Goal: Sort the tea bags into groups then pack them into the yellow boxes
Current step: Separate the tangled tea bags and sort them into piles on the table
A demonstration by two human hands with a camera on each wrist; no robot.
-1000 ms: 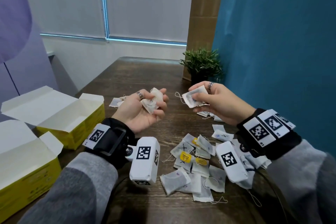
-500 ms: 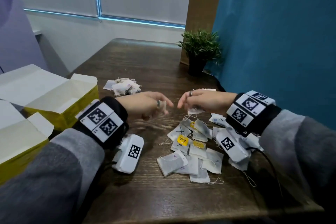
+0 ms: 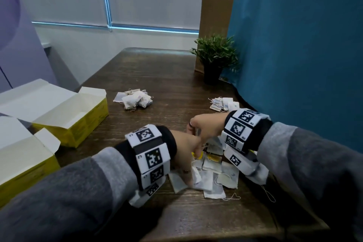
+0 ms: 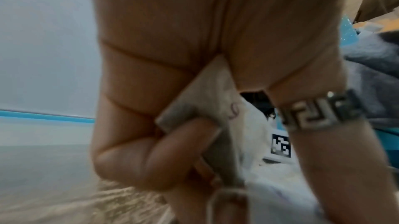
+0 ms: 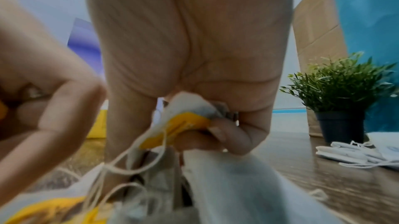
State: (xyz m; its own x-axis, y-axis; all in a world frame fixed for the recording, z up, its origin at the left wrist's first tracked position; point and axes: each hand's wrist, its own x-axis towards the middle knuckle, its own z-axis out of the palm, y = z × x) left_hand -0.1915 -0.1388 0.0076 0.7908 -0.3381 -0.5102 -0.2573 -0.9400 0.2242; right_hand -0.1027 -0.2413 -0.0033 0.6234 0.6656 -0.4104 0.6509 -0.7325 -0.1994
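Both hands are down on the loose heap of tea bags [image 3: 214, 179] near the table's front. My left hand [image 3: 186, 155] curls its fingers round a white tea bag [image 4: 207, 101] with a small purple mark. My right hand [image 3: 204, 127] pinches a tea bag with a yellow tag [image 5: 183, 123], strings trailing below it. Two sorted piles lie farther back: one pile [image 3: 134, 99] at centre, another pile [image 3: 224, 104] by my right wrist. Two open yellow boxes stand at the left, the far box [image 3: 78, 125] and the near box [image 3: 23, 173].
A small potted plant [image 3: 215, 59] stands at the table's back right against a cardboard panel and the blue partition [image 3: 298, 55]. Bare dark wood [image 3: 163, 76] lies between the piles and the far edge.
Both hands, raised and each holding a tea bag a second ago, have dropped onto the loose heap and taken hold of other bags. The head view tilted down, then up.
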